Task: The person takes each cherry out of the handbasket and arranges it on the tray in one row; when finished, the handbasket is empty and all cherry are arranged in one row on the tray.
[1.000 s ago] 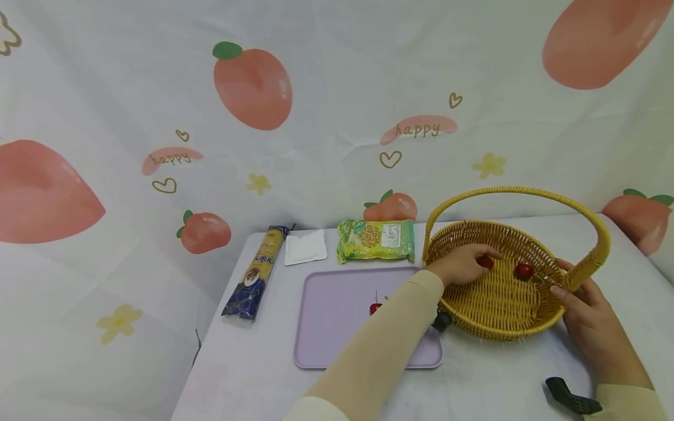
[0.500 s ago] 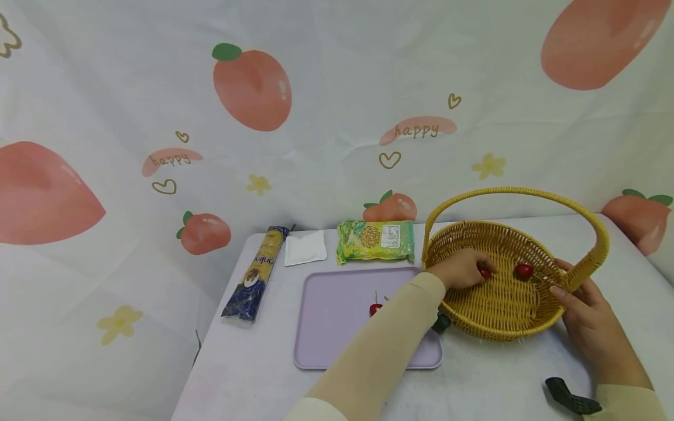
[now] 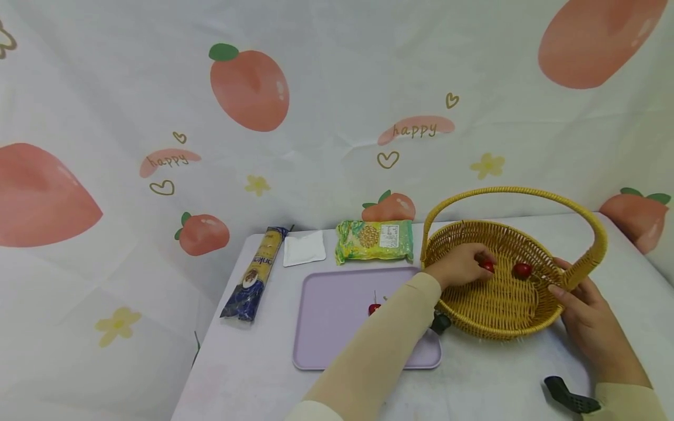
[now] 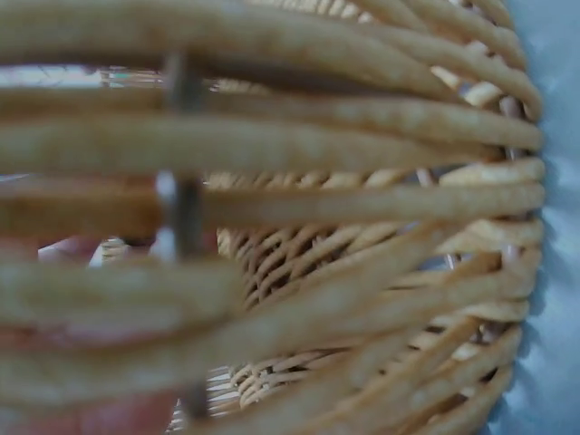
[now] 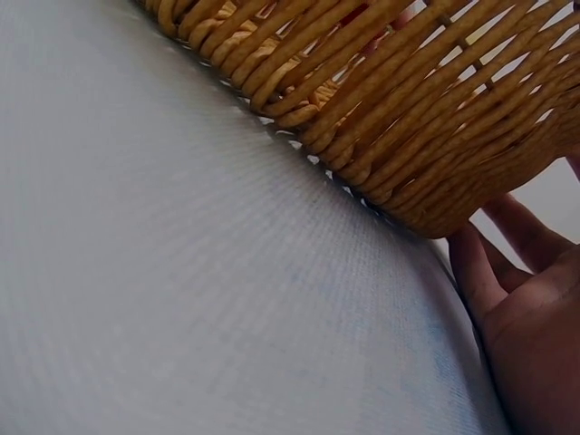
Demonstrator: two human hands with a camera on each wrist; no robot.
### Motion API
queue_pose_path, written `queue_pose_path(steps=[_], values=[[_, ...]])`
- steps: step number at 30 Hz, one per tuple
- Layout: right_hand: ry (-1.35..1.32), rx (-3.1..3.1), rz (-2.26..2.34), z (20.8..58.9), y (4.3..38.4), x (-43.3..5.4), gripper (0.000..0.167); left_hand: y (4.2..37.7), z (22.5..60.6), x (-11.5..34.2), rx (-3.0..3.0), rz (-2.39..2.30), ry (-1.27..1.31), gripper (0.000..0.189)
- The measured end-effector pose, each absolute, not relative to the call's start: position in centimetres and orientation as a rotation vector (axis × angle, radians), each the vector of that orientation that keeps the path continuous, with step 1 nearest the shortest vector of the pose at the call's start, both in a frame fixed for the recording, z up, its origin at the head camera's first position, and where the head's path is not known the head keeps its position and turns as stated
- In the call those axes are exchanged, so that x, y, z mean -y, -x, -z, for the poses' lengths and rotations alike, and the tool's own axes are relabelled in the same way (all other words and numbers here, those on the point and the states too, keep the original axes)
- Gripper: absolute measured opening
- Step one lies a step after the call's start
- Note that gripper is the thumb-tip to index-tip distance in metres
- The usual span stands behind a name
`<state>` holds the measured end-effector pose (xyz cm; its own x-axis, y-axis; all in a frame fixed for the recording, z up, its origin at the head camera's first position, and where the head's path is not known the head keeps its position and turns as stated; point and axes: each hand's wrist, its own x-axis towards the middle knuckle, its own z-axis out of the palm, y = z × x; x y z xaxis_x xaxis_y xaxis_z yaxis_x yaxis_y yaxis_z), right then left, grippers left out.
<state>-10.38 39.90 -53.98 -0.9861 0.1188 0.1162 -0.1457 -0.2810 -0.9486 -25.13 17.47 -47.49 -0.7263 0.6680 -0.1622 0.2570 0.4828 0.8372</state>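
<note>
Printed peaches and the word "happy" run across the white backdrop cloth (image 3: 326, 76), and below it comes the white-covered table (image 3: 489, 380). Over on the right of it sits the yellow wicker basket (image 3: 500, 310), handle arching high, and that's where the action is! My left hand (image 3: 459, 267) is down inside, thumb and finger pinching a red cherry (image 3: 487, 267) just above the woven floor; from that wrist, the weave blocks nearly everything. A second cherry (image 3: 522, 271) lies in the basket, to the right of the first. On the far side, my right hand (image 3: 588, 307) grips the rim near the handle's foot, thumb inside. Beneath my left sleeve (image 3: 381, 345), a lilac tray (image 3: 329, 327) with a stemmed cherry (image 3: 373, 309) on it, partly covered. Behind, a green-and-yellow packet (image 3: 374, 241), a white square sachet (image 3: 304, 248), and a blue-and-yellow packet (image 3: 255, 275) lying slantwise.
</note>
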Motion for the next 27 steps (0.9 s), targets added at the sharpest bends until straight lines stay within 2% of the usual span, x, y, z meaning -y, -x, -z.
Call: queue_pose_path(steps=[27], values=[[-0.006,1.783,-2.373,53.9,10.3,-39.8,0.062,21.9,45.0,-13.6,-1.998,-1.65,-0.754,0.023]])
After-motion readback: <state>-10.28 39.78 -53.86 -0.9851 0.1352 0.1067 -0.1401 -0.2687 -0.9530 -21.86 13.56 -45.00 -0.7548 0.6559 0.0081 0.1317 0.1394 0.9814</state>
